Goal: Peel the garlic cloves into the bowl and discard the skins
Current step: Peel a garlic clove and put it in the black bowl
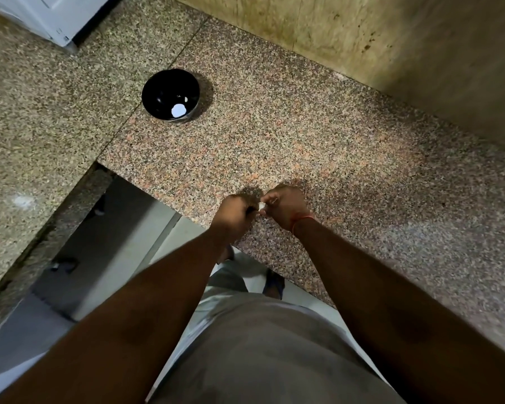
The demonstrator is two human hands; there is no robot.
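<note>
1. Over the near edge of the counter, I see both hands brought together, fingers curled, pinching one small white garlic clove (261,206) between them.
2. My view shows the left hand (236,211) with its knuckles up and its fingers folded in toward the clove; the fingertips themselves are hidden from me.
3. I see the right hand (285,204) gripping the clove from the other side, thumb and fingers closed on it, with a thin red thread (301,220) around the wrist.
4. I cannot tell how much skin is left on the clove; it is too small and partly covered by the fingers.
5. Both forearms reach forward from the bottom of my view, above a grey shirt (263,354).
6. Under the hands lies the speckled granite counter (318,135), its corner cut away to the left where I see floor below.
7. Well apart from the hands, farther back and to the left, I see a black bowl (161,86) standing upright on the counter, with a white patch (178,110) inside near its front wall; I cannot tell whether that is a clove or a reflection.
8. Behind the counter rises a stained yellowish wall (362,30).
</note>
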